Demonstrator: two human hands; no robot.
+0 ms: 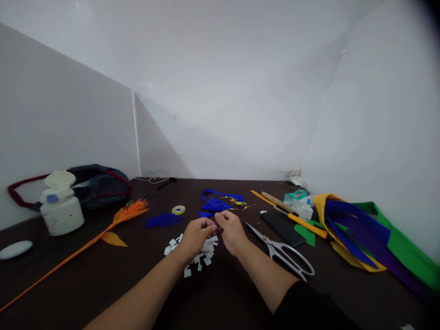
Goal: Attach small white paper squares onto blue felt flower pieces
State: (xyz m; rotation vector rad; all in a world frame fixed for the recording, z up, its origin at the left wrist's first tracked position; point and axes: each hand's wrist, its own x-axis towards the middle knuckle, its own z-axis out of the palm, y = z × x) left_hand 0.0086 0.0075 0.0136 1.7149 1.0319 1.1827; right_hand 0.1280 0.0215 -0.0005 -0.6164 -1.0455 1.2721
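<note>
Dark bench (85,284) under both hands; yellow, blue, purple and green sheets (405,247) heaped at right; scissors (269,242) lying just right of hands; right hand (231,231) and left hand (197,233) fingertip to fingertip, roughly mid-bench, each grip pressed together, can't tell what's pinched, if anything; blue pieces (215,204) just beyond fingertips; loose white scraps (207,261) beneath and beside left hand.

Blu pcs (212,205), wht bits (207,261), orng flwr (132,209), dk brn tbl (89,279).

2 hands (231,229), 1 pr scissors (270,243), 1 btl (63,215), 1 spool (178,210), 1 org flwr (118,220).
</note>
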